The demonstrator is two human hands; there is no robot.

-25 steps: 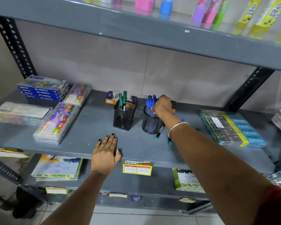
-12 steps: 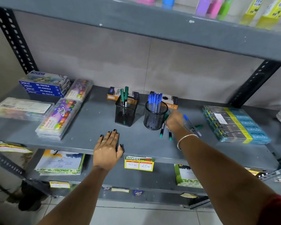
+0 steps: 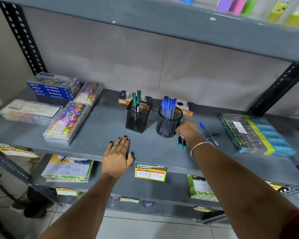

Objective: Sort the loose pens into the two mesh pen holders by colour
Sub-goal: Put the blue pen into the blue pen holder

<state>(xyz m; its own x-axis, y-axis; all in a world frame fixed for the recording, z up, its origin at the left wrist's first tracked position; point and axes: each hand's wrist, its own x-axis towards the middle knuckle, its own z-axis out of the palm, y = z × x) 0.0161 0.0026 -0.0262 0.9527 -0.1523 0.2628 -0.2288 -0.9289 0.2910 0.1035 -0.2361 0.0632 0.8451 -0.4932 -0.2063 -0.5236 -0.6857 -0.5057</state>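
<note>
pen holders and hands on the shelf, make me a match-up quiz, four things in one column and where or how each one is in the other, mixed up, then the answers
Things:
1. square mesh holder
2. round mesh holder
3. left hand
4. loose blue pen

Places or states:
A. lies on the shelf, right of the right hand
B. holds green-capped pens
C. flat, palm down, near the shelf's front edge
D. holds blue-capped pens

Pairs: 1-B, 2-D, 3-C, 4-A
</note>
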